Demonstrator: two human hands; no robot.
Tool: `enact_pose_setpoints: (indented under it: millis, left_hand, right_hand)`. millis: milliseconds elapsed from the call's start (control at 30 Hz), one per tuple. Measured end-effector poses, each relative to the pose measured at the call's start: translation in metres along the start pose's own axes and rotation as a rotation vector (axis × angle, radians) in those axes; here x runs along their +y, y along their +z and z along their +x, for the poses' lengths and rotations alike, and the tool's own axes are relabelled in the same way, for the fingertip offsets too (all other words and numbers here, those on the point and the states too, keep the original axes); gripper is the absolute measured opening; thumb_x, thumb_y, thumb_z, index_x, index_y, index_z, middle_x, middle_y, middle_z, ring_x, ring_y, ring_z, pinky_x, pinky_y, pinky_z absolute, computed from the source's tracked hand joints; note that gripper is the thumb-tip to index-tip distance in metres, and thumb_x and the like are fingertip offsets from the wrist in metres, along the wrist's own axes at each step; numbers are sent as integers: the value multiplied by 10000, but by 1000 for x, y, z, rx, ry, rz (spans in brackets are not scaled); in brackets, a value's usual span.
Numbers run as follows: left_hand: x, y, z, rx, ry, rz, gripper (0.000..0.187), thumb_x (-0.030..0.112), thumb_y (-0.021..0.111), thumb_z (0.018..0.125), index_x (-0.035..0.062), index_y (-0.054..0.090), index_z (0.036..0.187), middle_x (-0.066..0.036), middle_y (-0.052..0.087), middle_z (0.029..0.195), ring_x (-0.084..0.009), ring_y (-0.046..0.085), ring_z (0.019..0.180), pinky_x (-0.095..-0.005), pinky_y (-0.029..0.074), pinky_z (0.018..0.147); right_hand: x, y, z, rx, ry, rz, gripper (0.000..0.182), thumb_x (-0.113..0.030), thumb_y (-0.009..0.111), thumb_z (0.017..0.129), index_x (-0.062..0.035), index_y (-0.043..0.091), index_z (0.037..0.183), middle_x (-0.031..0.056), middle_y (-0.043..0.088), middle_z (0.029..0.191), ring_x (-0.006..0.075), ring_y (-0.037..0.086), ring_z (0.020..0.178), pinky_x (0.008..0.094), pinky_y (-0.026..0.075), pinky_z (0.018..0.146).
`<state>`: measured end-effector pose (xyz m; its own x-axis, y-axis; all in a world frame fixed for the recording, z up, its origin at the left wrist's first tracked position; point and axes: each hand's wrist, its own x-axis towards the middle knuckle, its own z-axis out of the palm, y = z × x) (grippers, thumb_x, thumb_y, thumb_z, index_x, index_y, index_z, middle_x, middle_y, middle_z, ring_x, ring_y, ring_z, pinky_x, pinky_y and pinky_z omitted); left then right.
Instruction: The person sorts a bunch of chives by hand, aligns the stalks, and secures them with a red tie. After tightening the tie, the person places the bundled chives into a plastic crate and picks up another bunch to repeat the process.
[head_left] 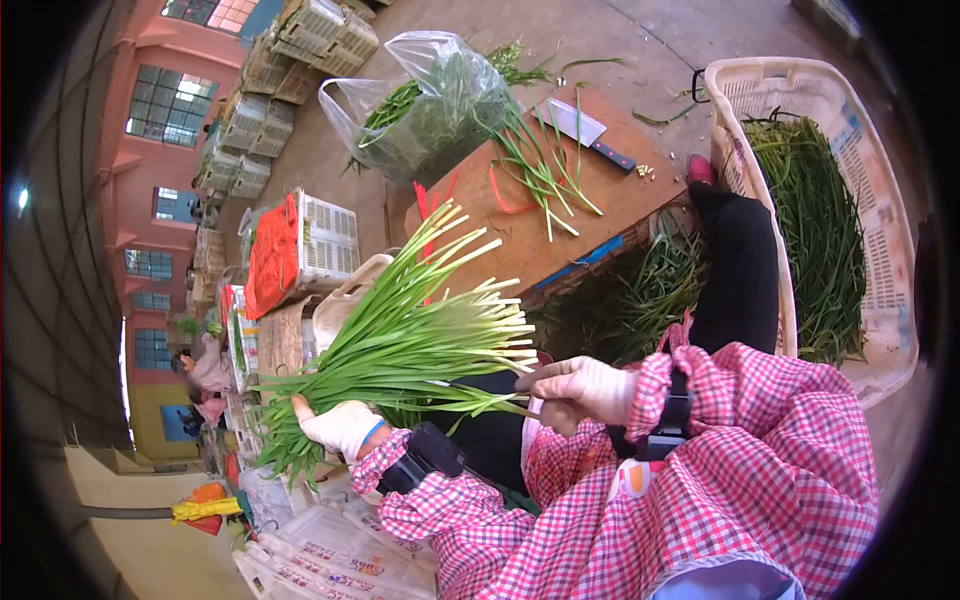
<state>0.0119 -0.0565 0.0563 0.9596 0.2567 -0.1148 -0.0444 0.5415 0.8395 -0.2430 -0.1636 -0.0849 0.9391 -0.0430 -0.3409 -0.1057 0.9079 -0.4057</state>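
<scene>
My left hand point(340, 428), in a pale glove, is closed round the leafy end of a large bunch of garlic chives point(430, 335). Their pale stem ends fan out up and to the right. At the lower edge of the fan is my right hand point(585, 392), gloved with fingertips showing, its thumb and fingers pinched on a stem end. A wooden board point(600, 125) beyond the bunch carries loose chives point(540, 165), a cleaver point(585, 130) with a dark handle, and red ties point(505, 195).
A white plastic crate point(755, 200) full of greens stands at the right. Loose chives point(630, 290) lie below the board. A clear plastic bag point(430, 110) of greens sits behind it. Stacked crates point(325, 35) line the left, with red bags point(272, 255) on a nearer crate.
</scene>
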Motion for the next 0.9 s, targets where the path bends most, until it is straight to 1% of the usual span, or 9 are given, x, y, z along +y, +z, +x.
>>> enact_pose_setpoints:
  millis: [67, 167, 267, 567, 700, 767, 800, 833, 900]
  left_hand:
    - [-5, -4, -3, -101, 68, -35, 360, 270, 578, 838, -25, 605, 1044, -119, 615, 1046, -254, 561, 935, -357, 407, 911]
    - [-8, -7, -5, -105, 44, -15, 357, 266, 571, 842, -33, 602, 1034, -120, 615, 1042, -252, 562, 933, -355, 407, 909]
    - [-14, -15, -1, -124, 29, 6, 397, 302, 607, 803, -6, 595, 1054, -122, 602, 1068, -262, 547, 949, -382, 393, 916]
    - [-36, -4, -19, -125, -56, -28, 426, 318, 670, 743, 27, 595, 1045, -111, 596, 1071, -271, 547, 946, -382, 406, 902]
    - [-34, 8, -37, -103, -201, -65, 420, 311, 667, 745, 25, 595, 1045, -113, 600, 1058, -271, 555, 938, -386, 414, 900]
    - [-35, 9, -36, -157, -178, -38, 452, 307, 655, 750, 12, 571, 1083, -123, 584, 1086, -280, 546, 962, -405, 407, 913]
    - [-35, 9, -35, -155, -178, -37, 452, 307, 655, 750, 12, 571, 1083, -123, 584, 1086, -280, 546, 962, -405, 407, 913]
    - [-35, 9, -34, -210, -167, -38, 475, 311, 648, 753, 7, 556, 1105, -131, 568, 1112, -286, 534, 988, -414, 404, 920]
    - [-32, 8, -29, -259, -155, -36, 497, 316, 641, 755, 1, 540, 1127, -140, 553, 1138, -292, 523, 1014, -424, 400, 927]
  right_hand:
    - [9, 9, 12, -57, 99, 431, 389, -173, 578, 890, -13, 487, 1233, 102, 581, 675, 165, 516, 471, 268, 453, 512]
    - [27, 9, 47, -339, -96, 689, 302, -224, 524, 925, -42, 487, 1163, 51, 548, 679, 152, 531, 571, 269, 470, 543]
    - [27, 15, 60, -225, -232, 839, 258, -254, 515, 930, -64, 503, 1105, 37, 545, 717, 145, 529, 613, 280, 474, 563]
    - [2, 4, 60, 108, -210, 721, 145, -242, 511, 932, -115, 507, 1001, 28, 549, 741, 152, 545, 603, 301, 479, 514]
    - [-3, -3, 50, 84, -243, 690, 111, -215, 504, 931, -119, 507, 986, 11, 533, 731, 141, 524, 599, 275, 456, 519]
    - [-3, -15, 42, -124, -251, 619, 100, -187, 530, 913, -120, 505, 983, -8, 507, 720, 112, 480, 585, 244, 414, 523]
    - [-2, -21, 39, -111, -223, 624, 260, -181, 562, 888, -49, 505, 1104, 68, 590, 822, 174, 554, 643, 325, 501, 628]
    - [-6, -32, 31, -250, -137, 564, 193, -214, 596, 873, -86, 526, 1000, -1, 519, 739, 106, 484, 584, 246, 414, 522]
    - [-13, -53, 17, -333, -166, 307, 303, -269, 627, 851, -42, 536, 1030, 40, 575, 746, 131, 533, 591, 264, 450, 519]
